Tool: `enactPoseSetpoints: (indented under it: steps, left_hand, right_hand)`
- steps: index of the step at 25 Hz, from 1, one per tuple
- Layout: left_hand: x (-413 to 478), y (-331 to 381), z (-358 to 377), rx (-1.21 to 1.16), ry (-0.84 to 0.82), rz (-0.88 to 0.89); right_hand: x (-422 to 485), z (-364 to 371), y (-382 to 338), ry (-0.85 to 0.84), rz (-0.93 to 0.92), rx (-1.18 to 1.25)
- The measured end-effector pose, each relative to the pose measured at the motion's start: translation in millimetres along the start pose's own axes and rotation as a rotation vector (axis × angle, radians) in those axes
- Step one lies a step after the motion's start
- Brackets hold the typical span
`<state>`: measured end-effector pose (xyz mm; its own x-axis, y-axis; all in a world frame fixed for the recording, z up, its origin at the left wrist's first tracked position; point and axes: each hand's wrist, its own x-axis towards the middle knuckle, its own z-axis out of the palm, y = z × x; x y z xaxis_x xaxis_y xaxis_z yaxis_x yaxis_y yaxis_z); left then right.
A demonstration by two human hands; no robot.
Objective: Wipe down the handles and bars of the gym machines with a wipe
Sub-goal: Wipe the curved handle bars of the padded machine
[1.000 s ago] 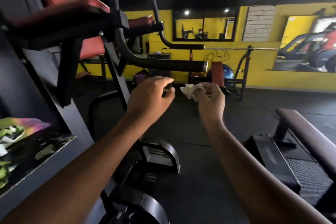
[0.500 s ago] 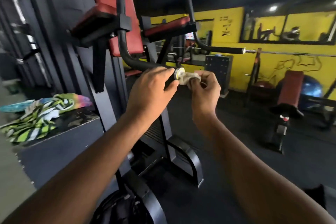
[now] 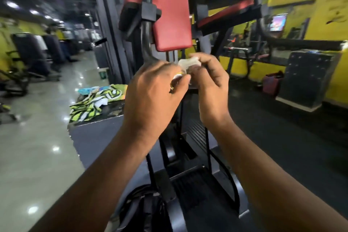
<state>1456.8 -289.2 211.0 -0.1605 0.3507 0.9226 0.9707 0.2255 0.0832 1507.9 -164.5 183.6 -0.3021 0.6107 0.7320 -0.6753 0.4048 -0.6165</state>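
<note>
Yellow gym walls lie beyond the hands. Left hand (image 3: pixel 152 88) and right hand (image 3: pixel 209 84) both pinch a crumpled white wipe (image 3: pixel 189 63) between them, the machine's red back pad (image 3: pixel 171 15) just above.

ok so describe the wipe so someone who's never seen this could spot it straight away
Find the tall red back pad in the middle; just below its lower edge the left hand and right hand meet. The wipe is the small crumpled white scrap pinched between their fingers, plain and pale, unlike the green-striped cloth lying lower left.
</note>
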Motion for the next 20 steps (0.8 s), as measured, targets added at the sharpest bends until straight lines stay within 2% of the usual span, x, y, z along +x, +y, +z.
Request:
enactPoseSetpoints:
  steps: [3, 5, 9, 13, 15, 18, 20]
  left_hand:
    - [-1.6, 7.8, -0.4, 0.122, 0.033, -0.065]
    - [-5.9, 14.6, -1.6, 0.171, 0.028, -0.072]
    - [-6.3, 37.4, 4.8, 0.373, 0.052, -0.175]
    - [-4.3, 66.1, 19.5, 0.572, 0.097, -0.275]
    - [-2.5, 77.1, 25.5, 0.622, 0.112, -0.352]
    - [-2.2, 92.6, 33.5, 0.763, 0.133, -0.424]
    - [-0.7, 98.9, 38.4, 0.835, 0.141, -0.457]
  right_hand:
    - [-3.2, -6.4, 13.4, -0.208, -0.051, 0.085]
    - [-4.4, -11.1, 22.3, -0.254, -0.038, 0.168]
    - [9.7, -20.6, 40.4, -0.374, -0.211, 0.03]
    - [45.2, -13.2, 59.5, -0.467, -0.285, 0.018]
    - [49.2, -10.5, 60.7, -0.536, -0.298, 0.092]
    - [53.2, -16.6, 62.0, -0.682, -0.475, 0.15]
    - [73.3, -11.3, 64.3, -0.722, -0.496, 0.086]
